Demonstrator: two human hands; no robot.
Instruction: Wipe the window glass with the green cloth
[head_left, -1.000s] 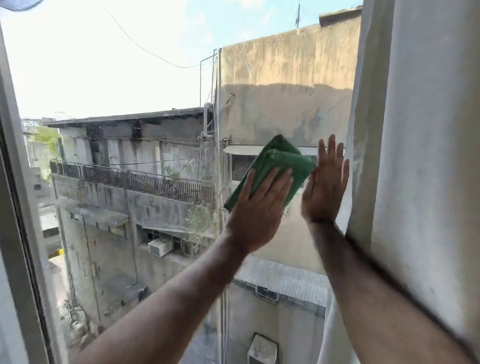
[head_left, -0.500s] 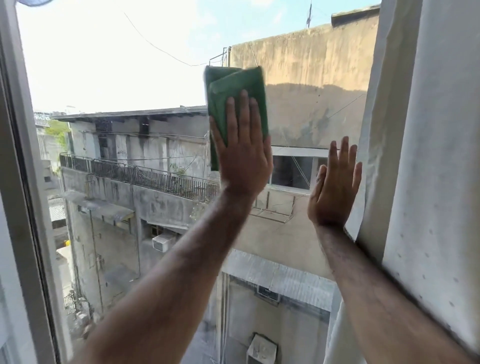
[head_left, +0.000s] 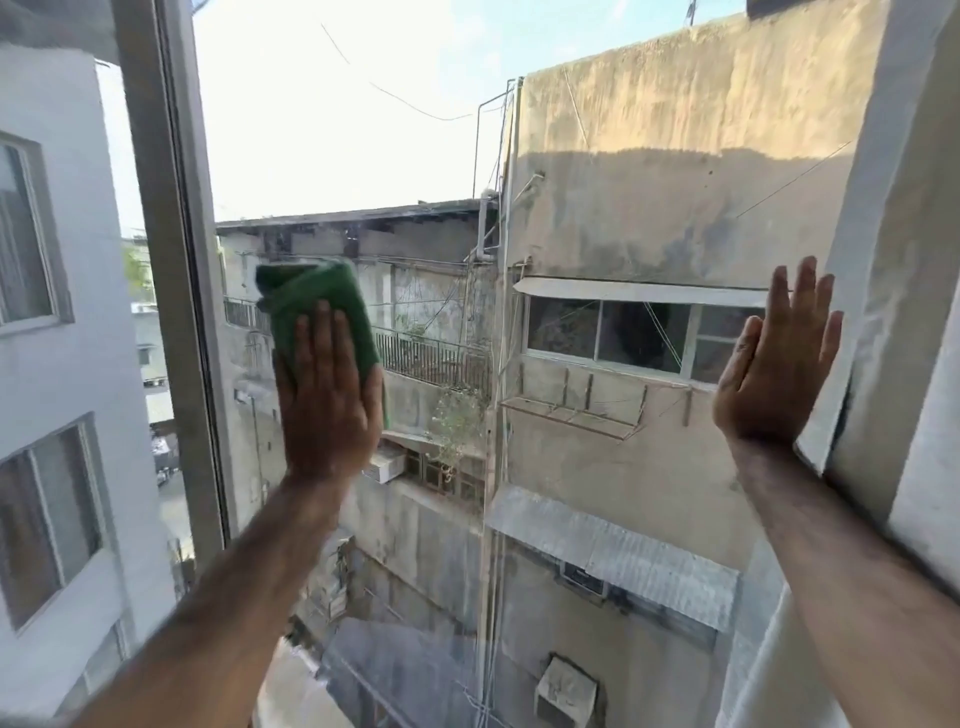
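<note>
A folded green cloth (head_left: 317, 301) lies flat against the window glass (head_left: 571, 208) near the left side of the pane. My left hand (head_left: 327, 400) presses on the cloth with flat fingers, covering its lower half. My right hand (head_left: 774, 364) is held up open with fingers spread at the right side of the pane, next to the curtain, holding nothing. Through the glass I see weathered concrete buildings and sky.
A grey window frame post (head_left: 176, 291) stands just left of the cloth. A white curtain (head_left: 904, 260) hangs at the right edge, behind my right forearm. Outside are a balcony railing (head_left: 431, 358) and a white building (head_left: 57, 364) at the left.
My left hand has slid the cloth from the pane's upper middle leftward and down, close to the frame post. My right hand has stayed by the curtain. The view has turned left.
</note>
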